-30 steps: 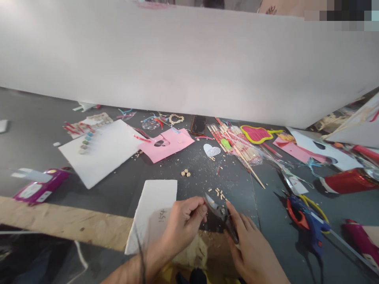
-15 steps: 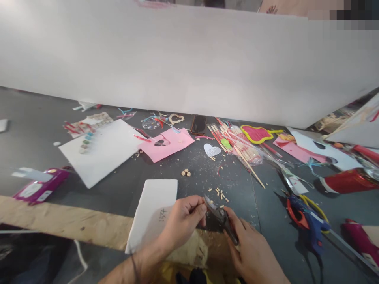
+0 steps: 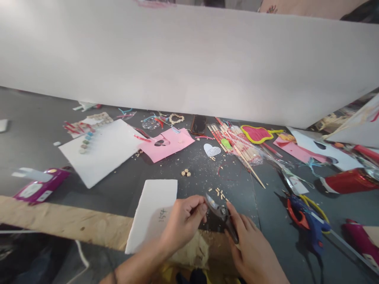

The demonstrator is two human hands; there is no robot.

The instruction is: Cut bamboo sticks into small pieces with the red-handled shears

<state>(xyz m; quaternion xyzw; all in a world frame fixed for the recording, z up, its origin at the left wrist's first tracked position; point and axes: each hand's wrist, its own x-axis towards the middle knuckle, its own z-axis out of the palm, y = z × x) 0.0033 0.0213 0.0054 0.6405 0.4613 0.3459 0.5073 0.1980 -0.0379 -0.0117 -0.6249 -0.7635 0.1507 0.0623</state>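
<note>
My left hand is pinched closed over the front edge of the dark table; whatever lies between thumb and finger is too small to make out. Around the handles of dark pruning shears is wrapped my right hand. The shears' blades point up and left, their tip beside my left fingertips. Just beyond the shears lie several short pale stick pieces. A small cluster of pale beads sits farther back. The white card with handwritten marks lies beside my left hand, partly under it.
Pink paper, a phone and a bundle of sticks lie farther back. At right are a blue glue gun and a red can. A white panel stands behind.
The shears and my right hand have shifted very slightly, with the blades a little nearer my left fingertips. My left hand has barely moved.
</note>
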